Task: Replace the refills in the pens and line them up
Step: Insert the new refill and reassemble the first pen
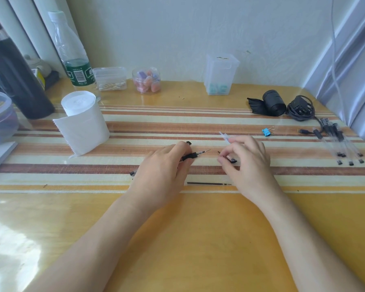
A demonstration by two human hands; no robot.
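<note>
Mid-frame: left hand (164, 163) grips pen (190, 156), refill tip (203, 152) bared; right hand (249, 161) fingers (223, 160) pinch probably its black tip piece (232, 160); loose refill (209, 183) on table (198, 228) just below; reassembly, next needs piece threaded squarely on.

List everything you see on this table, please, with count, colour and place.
flask: one, black, far left
water bottle: one, clear, green label, back left
paper roll: one, white, left
swab box: one, clear, back left
jar: one, clear, pink contents, back middle
tall box: one, clear, back right
bag roll: one, black, right
cable: one, black, right
binder clip: one, blue, right
spare pens: several, clear and black, far right
loose refill: one, black, middle front
pen: one, black grip, left hand
small part: one, black, right hand
left hand: grips the pen
right hand: pinches the small part
</note>
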